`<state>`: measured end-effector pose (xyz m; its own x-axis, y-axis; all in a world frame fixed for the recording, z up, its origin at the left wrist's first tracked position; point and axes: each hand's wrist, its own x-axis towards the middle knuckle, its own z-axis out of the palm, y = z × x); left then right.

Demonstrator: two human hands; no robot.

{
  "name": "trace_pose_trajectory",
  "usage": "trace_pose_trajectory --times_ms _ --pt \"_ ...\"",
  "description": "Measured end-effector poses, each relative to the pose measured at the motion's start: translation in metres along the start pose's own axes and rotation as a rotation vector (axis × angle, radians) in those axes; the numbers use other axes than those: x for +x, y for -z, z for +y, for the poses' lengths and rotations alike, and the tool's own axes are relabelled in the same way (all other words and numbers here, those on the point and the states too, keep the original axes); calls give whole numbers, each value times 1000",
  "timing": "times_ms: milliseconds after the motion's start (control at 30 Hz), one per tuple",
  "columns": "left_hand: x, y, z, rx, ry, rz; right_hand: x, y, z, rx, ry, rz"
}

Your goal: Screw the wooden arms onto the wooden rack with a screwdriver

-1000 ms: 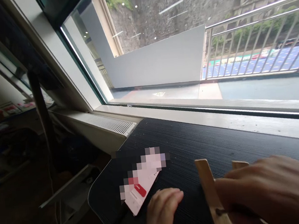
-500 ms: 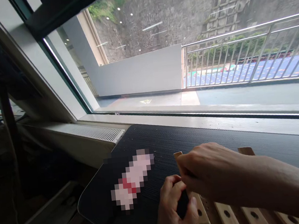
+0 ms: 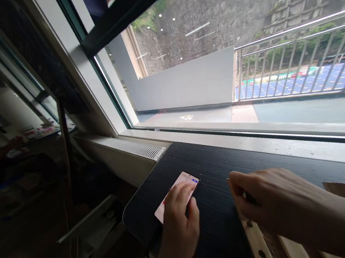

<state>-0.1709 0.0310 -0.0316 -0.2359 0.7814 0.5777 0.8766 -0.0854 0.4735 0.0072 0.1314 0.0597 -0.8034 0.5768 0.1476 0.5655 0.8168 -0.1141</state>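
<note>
My left hand point(image 3: 180, 218) is over a phone point(image 3: 160, 212) with a lit pinkish screen, lying on the black table. Its fingers are bent and loosely apart, with nothing held; whether a fingertip touches the screen is hard to make out. My right hand point(image 3: 268, 195) is closed around the upper end of a light wooden strip point(image 3: 254, 239) with round dark holes. The strip belongs to a wooden slatted piece at the lower right, partly hidden under my right forearm. A dark gap shows inside the fist, its content unclear.
The black table point(image 3: 212, 157) has a rounded left corner and meets the window sill point(image 3: 254, 143). A white vent grille point(image 3: 137, 147) runs along the wall to the left. Another wooden end point(image 3: 339, 190) rises beyond my right forearm. Outside the glass stands a metal railing point(image 3: 292, 67).
My left hand has left the wooden strip and moved left over the phone. My right hand stays at the strip's end. The view has turned left, and the phone is no longer blurred out.
</note>
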Motion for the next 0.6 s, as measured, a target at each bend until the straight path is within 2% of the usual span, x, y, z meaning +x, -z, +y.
trace_pose_trajectory --times_ms 67,133,233,333,467,533,600 --pt "18 9 -16 221 48 -2 0 0 3 5 -2 -9" --pt "33 9 -30 359 60 -86 2 3 4 8 -11 -28" --pt "46 -3 -43 430 61 -231 5 6 2 6 -31 -93" --pt "52 -11 -49 447 79 -313 6 8 -1 -3 -51 -154" --pt "46 -1 -49 470 83 -338 4 7 1 1 -75 -176" --pt "35 11 -48 475 86 -338 3 4 4 12 -78 -161" --pt "20 23 -48 457 155 -353 2 0 8 25 -81 -136"
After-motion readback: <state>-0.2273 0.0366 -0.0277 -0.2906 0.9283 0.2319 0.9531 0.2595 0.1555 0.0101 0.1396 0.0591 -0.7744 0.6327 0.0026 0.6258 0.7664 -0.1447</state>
